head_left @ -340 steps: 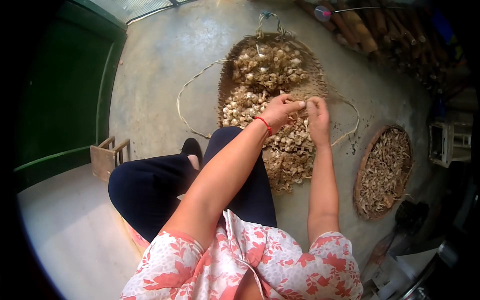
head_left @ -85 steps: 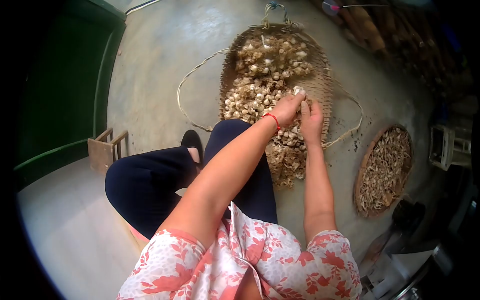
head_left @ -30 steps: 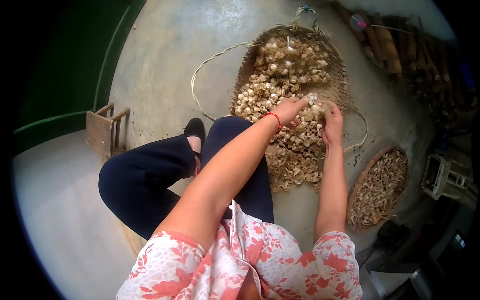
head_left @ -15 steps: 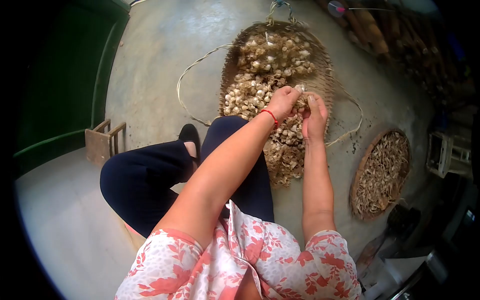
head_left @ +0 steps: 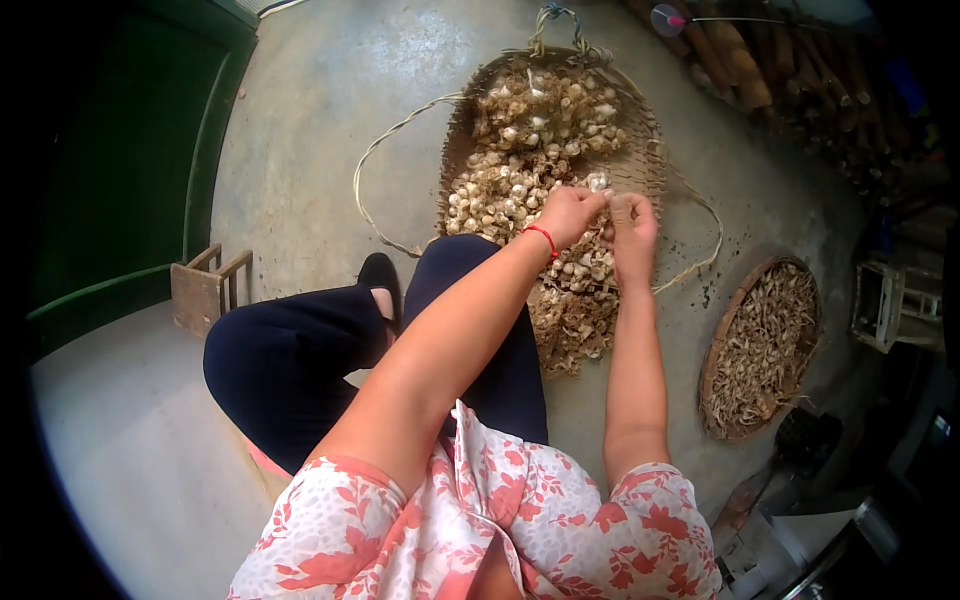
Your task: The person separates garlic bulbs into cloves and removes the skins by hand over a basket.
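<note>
My left hand point(head_left: 570, 216), with a red cord at the wrist, is closed in a pinch over the woven basket point(head_left: 650, 150). A pale garlic bulb point(head_left: 598, 182) shows at its fingertips. Close beside it, my right hand point(head_left: 633, 226) has its fingers curled in and its thumb tip near the left fingertips. Whatever lies between those right fingers is too small to make out. Beneath both hands, whitish garlic bulbs point(head_left: 505, 190) with dry brown roots fill the middle of the basket. More clumps point(head_left: 545, 105) lie at its far end, and brown root tangles point(head_left: 570, 325) at the near end.
Rope handles point(head_left: 358, 180) loop out from the basket's sides onto the concrete floor point(head_left: 310, 130). To the right sits a round tray point(head_left: 712, 375) of dry, pale brown pieces. A small wooden stool point(head_left: 197, 293) stands at left, and stacked logs point(head_left: 735, 65) lie at upper right.
My right hand has turned and curled its fingers in, where its thumb and fingers were spread before. Both pairs of fingertips have drawn together in a pinch, slightly lower in view.
</note>
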Demonstrator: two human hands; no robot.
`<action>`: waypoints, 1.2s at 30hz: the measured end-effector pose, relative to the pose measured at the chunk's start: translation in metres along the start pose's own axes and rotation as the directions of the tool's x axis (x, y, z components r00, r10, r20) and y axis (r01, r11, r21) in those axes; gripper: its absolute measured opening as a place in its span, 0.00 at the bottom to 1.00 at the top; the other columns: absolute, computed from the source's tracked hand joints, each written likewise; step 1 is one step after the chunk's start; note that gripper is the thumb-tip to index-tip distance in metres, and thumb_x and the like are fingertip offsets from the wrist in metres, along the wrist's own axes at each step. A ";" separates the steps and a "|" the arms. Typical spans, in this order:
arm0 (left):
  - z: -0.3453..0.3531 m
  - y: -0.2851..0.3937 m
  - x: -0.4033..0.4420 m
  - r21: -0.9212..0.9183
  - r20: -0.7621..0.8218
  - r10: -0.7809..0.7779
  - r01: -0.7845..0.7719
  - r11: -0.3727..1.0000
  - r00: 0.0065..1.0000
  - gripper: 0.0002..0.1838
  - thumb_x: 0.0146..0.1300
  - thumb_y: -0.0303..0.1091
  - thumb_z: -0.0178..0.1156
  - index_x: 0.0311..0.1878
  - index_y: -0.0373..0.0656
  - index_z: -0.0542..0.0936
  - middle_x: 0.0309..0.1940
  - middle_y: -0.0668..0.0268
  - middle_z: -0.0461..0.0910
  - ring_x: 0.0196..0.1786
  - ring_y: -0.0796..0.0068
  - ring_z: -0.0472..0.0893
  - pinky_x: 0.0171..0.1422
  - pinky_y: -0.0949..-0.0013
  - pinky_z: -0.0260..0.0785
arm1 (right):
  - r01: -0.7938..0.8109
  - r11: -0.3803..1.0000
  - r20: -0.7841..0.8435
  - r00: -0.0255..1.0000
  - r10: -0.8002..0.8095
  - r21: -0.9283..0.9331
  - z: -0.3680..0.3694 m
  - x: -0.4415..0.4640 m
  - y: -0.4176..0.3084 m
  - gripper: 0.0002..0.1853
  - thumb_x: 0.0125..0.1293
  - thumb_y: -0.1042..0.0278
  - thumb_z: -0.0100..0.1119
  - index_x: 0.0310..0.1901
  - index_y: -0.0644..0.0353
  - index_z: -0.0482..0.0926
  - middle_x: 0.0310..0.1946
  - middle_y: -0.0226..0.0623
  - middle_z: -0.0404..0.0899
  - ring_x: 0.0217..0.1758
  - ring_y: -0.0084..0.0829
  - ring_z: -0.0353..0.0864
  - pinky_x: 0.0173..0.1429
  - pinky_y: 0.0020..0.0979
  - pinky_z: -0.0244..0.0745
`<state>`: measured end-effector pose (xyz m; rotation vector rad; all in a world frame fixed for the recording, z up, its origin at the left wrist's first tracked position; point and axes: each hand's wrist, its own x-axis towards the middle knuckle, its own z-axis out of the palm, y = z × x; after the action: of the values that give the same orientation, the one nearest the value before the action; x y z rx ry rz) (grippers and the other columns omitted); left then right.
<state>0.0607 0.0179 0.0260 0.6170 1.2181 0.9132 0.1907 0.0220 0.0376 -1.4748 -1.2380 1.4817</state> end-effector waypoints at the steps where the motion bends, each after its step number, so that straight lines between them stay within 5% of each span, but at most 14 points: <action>1: -0.001 -0.003 0.002 0.198 -0.008 0.036 -0.034 0.980 0.999 0.21 0.67 0.48 0.54 0.29 0.37 0.75 0.15 0.74 0.66 0.16 0.83 0.61 0.19 0.74 0.53 | -0.001 1.000 0.000 1.000 0.001 -0.001 0.000 0.001 0.005 0.17 0.70 0.52 0.50 0.42 0.60 0.73 0.31 0.33 0.75 0.33 0.20 0.73 0.34 0.23 0.69; 4: -0.002 -0.003 0.000 0.104 0.075 -0.073 0.065 0.992 0.995 0.21 0.68 0.47 0.53 0.29 0.36 0.75 0.14 0.74 0.65 0.16 0.82 0.61 0.20 0.73 0.53 | 0.149 0.955 -0.028 0.987 -0.161 -0.257 0.003 0.005 0.018 0.20 0.69 0.47 0.51 0.37 0.60 0.74 0.27 0.28 0.72 0.31 0.20 0.69 0.35 0.24 0.66; 8: -0.004 -0.001 -0.004 -0.033 0.283 -0.184 0.202 0.979 0.941 0.20 0.71 0.46 0.48 0.30 0.38 0.73 0.15 0.73 0.64 0.16 0.82 0.61 0.18 0.74 0.49 | 0.051 0.985 -0.097 0.995 -0.036 0.163 0.003 -0.008 0.031 0.19 0.70 0.50 0.50 0.36 0.60 0.74 0.24 0.25 0.69 0.27 0.19 0.64 0.31 0.25 0.62; 10: -0.010 -0.009 -0.002 0.156 0.357 -0.004 -0.055 0.986 0.934 0.20 0.71 0.46 0.47 0.30 0.40 0.73 0.14 0.75 0.62 0.15 0.83 0.59 0.18 0.75 0.48 | -0.060 0.902 -0.074 0.992 0.101 0.427 0.004 -0.016 0.033 0.15 0.71 0.52 0.49 0.40 0.56 0.74 0.23 0.21 0.67 0.18 0.14 0.61 0.20 0.18 0.56; 14: -0.011 -0.008 -0.006 0.289 0.452 -0.122 -0.016 0.957 0.883 0.18 0.70 0.45 0.49 0.39 0.38 0.77 0.12 0.75 0.60 0.15 0.83 0.60 0.18 0.76 0.49 | -0.242 0.756 0.033 0.959 0.280 0.608 -0.002 -0.032 0.038 0.11 0.71 0.55 0.48 0.39 0.53 0.72 0.18 0.20 0.63 0.13 0.13 0.55 0.15 0.17 0.50; 16: -0.010 -0.006 -0.004 0.186 0.468 -0.313 0.254 0.949 0.826 0.18 0.69 0.45 0.51 0.43 0.38 0.79 0.13 0.70 0.67 0.17 0.80 0.67 0.20 0.73 0.56 | -0.261 0.672 0.088 0.956 0.280 0.693 -0.006 -0.032 0.056 0.10 0.71 0.56 0.48 0.39 0.53 0.72 0.17 0.21 0.62 0.14 0.13 0.55 0.16 0.17 0.50; 18: -0.008 -0.007 -0.008 0.382 0.399 -0.242 0.079 0.921 0.884 0.18 0.68 0.45 0.52 0.43 0.38 0.80 0.15 0.68 0.70 0.20 0.79 0.69 0.23 0.71 0.60 | -0.282 0.577 0.145 0.951 0.272 0.767 -0.015 -0.038 0.064 0.10 0.72 0.56 0.47 0.39 0.52 0.71 0.17 0.21 0.61 0.14 0.13 0.55 0.16 0.17 0.50; 22: -0.006 -0.037 -0.007 0.783 0.390 0.052 -0.361 0.506 0.919 0.21 0.65 0.46 0.52 0.36 0.35 0.82 0.27 0.57 0.82 0.30 0.65 0.79 0.41 0.62 0.71 | -0.221 0.975 0.010 0.975 0.222 -0.035 -0.039 -0.071 0.069 0.09 0.71 0.60 0.49 0.39 0.56 0.70 0.18 0.22 0.61 0.15 0.13 0.55 0.17 0.18 0.54; 25: -0.018 -0.015 -0.005 0.666 0.313 -0.128 -0.121 0.736 0.941 0.22 0.63 0.48 0.53 0.39 0.34 0.82 0.33 0.52 0.82 0.37 0.56 0.81 0.47 0.59 0.71 | -0.382 0.907 -0.097 0.910 0.403 0.178 -0.096 -0.085 0.106 0.09 0.70 0.62 0.51 0.41 0.59 0.71 0.24 0.31 0.71 0.22 0.21 0.69 0.23 0.27 0.67; 27: -0.024 -0.017 -0.003 0.723 0.257 -0.176 -0.068 0.688 0.950 0.23 0.63 0.49 0.52 0.39 0.35 0.82 0.35 0.51 0.82 0.41 0.55 0.81 0.50 0.58 0.71 | -0.405 0.655 -0.231 0.912 0.339 -0.638 -0.114 -0.084 0.116 0.13 0.66 0.63 0.54 0.48 0.61 0.72 0.38 0.45 0.77 0.39 0.38 0.78 0.40 0.40 0.75; 30: -0.025 -0.036 -0.002 0.854 0.188 -0.221 -0.048 0.518 0.957 0.23 0.63 0.47 0.52 0.45 0.35 0.80 0.45 0.49 0.80 0.49 0.55 0.79 0.56 0.59 0.70 | 0.026 0.277 0.083 0.977 0.194 -0.961 -0.085 -0.082 0.072 0.19 0.63 0.64 0.56 0.55 0.60 0.71 0.50 0.53 0.74 0.53 0.50 0.74 0.55 0.44 0.70; 32: -0.019 -0.047 -0.016 0.903 -0.082 0.057 0.050 0.427 0.995 0.22 0.63 0.44 0.53 0.51 0.34 0.78 0.54 0.49 0.75 0.54 0.57 0.77 0.61 0.59 0.67 | 0.050 0.407 0.086 0.994 0.071 -0.912 -0.049 -0.056 0.043 0.20 0.62 0.64 0.56 0.55 0.59 0.73 0.51 0.49 0.75 0.52 0.47 0.75 0.56 0.41 0.70; 33: -0.023 -0.040 -0.016 0.914 -0.024 -0.059 0.046 0.402 0.998 0.30 0.63 0.49 0.54 0.64 0.40 0.67 0.52 0.47 0.75 0.57 0.53 0.75 0.66 0.61 0.62 | 0.096 0.462 0.112 0.994 0.008 -0.882 -0.028 -0.039 0.023 0.18 0.63 0.63 0.55 0.54 0.59 0.75 0.52 0.47 0.75 0.52 0.45 0.76 0.55 0.40 0.71; 36: -0.035 -0.036 -0.010 0.944 0.281 -0.340 -0.193 0.268 0.898 0.27 0.65 0.47 0.53 0.62 0.40 0.70 0.53 0.49 0.76 0.57 0.55 0.75 0.65 0.60 0.63 | 0.372 0.698 0.355 0.918 -0.178 -0.612 0.050 0.014 0.001 0.16 0.60 0.69 0.56 0.51 0.54 0.78 0.53 0.41 0.76 0.52 0.39 0.77 0.57 0.37 0.72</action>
<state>0.0358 -0.0118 -0.0073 1.6605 1.2680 -0.2657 0.1404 0.0281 0.0274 -1.4306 -2.2395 1.0849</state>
